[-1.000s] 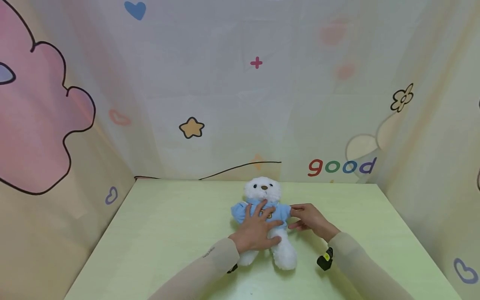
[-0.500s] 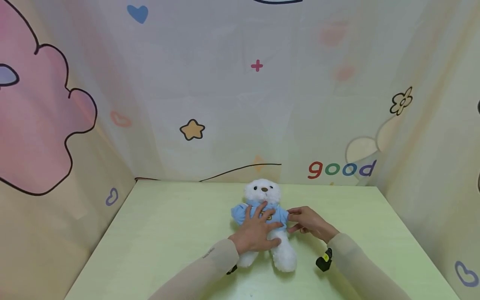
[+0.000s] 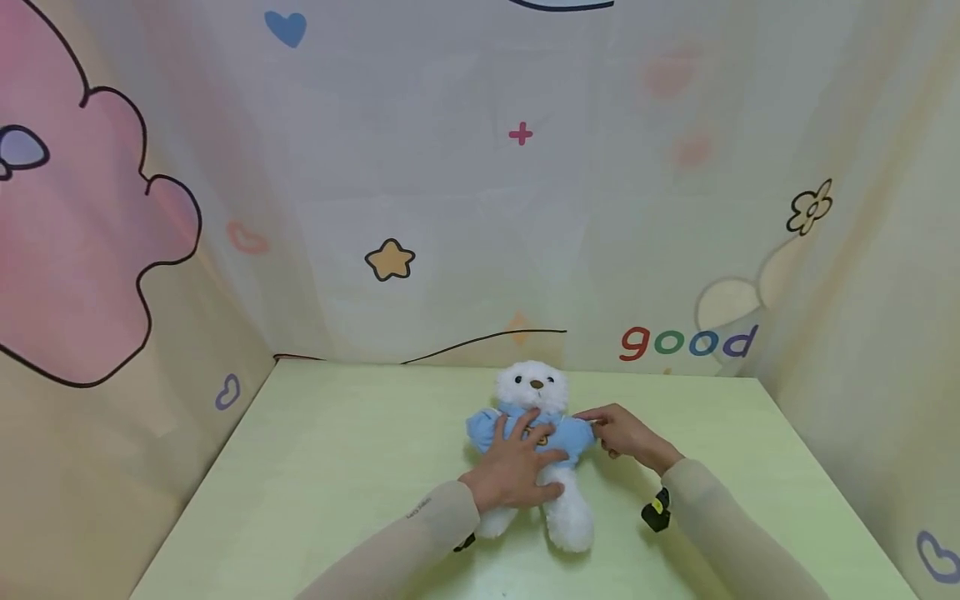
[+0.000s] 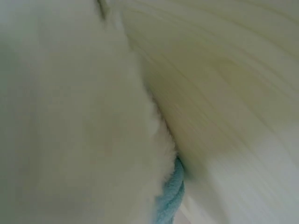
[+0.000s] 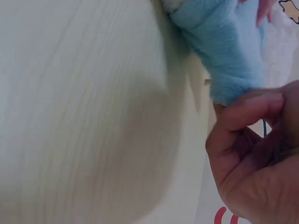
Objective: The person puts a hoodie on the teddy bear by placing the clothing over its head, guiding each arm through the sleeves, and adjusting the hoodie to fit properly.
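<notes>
A white plush teddy bear [image 3: 531, 385] in a light blue shirt [image 3: 576, 435] lies on its back, head toward the far wall. Across its belly rests my left hand [image 3: 512, 473], fingers spread, partly covering a yellow-and-dark print. My right hand [image 3: 630, 435] is at the bear's arm on the right, its fingertips pinching the sleeve end. Close up in the right wrist view, curled fingers [image 5: 243, 112] meet the cuff of the blue sleeve [image 5: 224, 51]. White fur [image 4: 84, 121] fills much of the left wrist view, with a blue cloth edge [image 4: 170, 193] below.
The pale green table [image 3: 337, 450] carries the bear near its middle. A printed curtain [image 3: 450, 167] rises behind the table and along both sides. A black wrist device [image 3: 657, 510] hangs under the right sleeve cuff.
My right hand has shifted its hold on the sleeve, and the sleeve now reaches farther out to the right. My left hand stays on the belly. The head view has shifted slightly.
</notes>
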### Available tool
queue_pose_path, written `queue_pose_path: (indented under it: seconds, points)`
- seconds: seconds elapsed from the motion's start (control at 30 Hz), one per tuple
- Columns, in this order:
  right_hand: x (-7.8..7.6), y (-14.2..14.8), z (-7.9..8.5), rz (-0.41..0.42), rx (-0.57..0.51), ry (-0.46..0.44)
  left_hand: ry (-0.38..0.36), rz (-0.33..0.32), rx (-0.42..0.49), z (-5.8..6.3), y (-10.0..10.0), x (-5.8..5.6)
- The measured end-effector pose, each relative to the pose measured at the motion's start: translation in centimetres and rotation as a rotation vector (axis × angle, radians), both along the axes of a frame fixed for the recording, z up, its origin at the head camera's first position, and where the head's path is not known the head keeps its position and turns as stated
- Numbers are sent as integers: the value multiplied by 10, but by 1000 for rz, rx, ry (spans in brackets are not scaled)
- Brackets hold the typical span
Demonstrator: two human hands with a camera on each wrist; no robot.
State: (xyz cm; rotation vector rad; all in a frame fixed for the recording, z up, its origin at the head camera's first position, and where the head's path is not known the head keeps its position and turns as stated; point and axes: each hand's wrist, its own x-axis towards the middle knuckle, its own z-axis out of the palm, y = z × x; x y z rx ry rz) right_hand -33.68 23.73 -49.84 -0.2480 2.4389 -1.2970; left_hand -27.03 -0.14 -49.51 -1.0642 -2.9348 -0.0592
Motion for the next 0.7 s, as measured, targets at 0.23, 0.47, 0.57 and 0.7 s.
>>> queue_pose_path:
  seconds: [0.23,0.47,0.57,0.7]
  points:
    - [-3,5,2,-26,-33,-15,-2,-1,-5,-3,1,0]
    - [-2,15,5,76,-70,-39,8,20,-19,0,-1,-2]
    - [0,14,4,87,-51,0,7,19,-20,-2,0,-4]
    - [4,13,3,90,-46,-9,2,15,-21,-6,2,-4]
